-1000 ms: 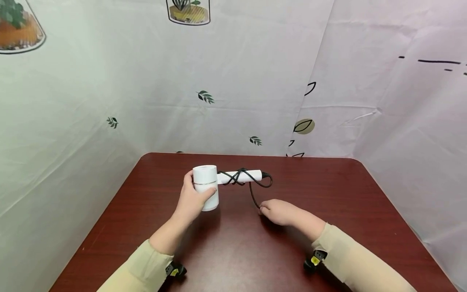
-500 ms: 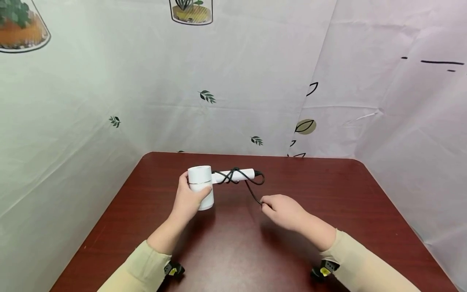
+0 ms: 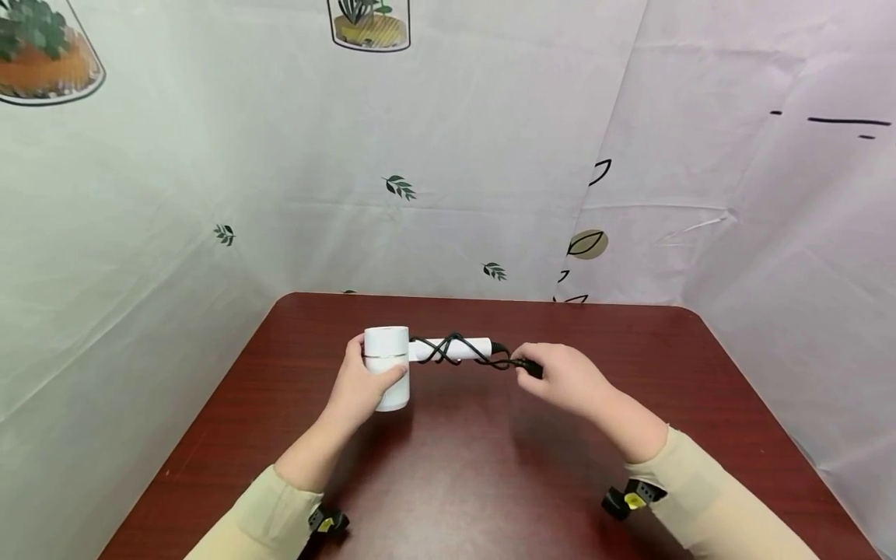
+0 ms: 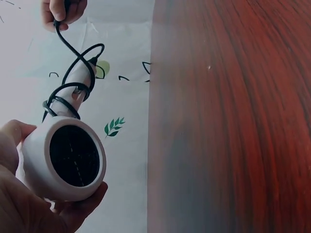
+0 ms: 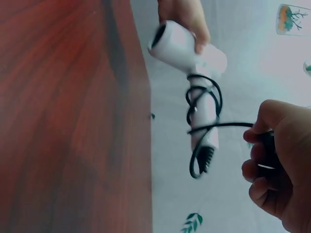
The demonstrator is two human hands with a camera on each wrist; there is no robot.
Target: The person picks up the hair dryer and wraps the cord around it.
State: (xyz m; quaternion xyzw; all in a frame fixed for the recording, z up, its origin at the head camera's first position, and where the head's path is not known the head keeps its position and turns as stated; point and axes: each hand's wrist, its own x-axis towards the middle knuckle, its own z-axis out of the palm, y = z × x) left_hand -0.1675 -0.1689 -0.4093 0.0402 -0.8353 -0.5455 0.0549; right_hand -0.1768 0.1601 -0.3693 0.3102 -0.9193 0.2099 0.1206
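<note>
My left hand [image 3: 358, 389] grips the barrel of a white hair dryer [image 3: 386, 342], thumb on the near side, and holds it above the table. Its handle [image 3: 472, 348] points right, with a black cord [image 3: 448, 350] wound around it in crossing loops. At the cord's end, my right hand [image 3: 567, 377] pinches the black plug [image 3: 533, 367], close to the handle's tip. In the left wrist view the dryer's dark round end [image 4: 74, 156] faces the camera. The right wrist view shows the cord running taut from the handle to my curled right fingers [image 5: 262, 187], which partly hide the plug.
A dark red wooden table [image 3: 448, 482] lies beneath both hands. Behind and at the sides hangs a pale sheet [image 3: 315, 155] printed with leaves and plant jars. Each wrist wears a small black camera [image 3: 329, 519] that sits low over the table.
My right hand has risen from near the tabletop and moved right, and the plug now shows in it. The cord's loose end has swung up beside the handle. The dryer has shifted slightly left.
</note>
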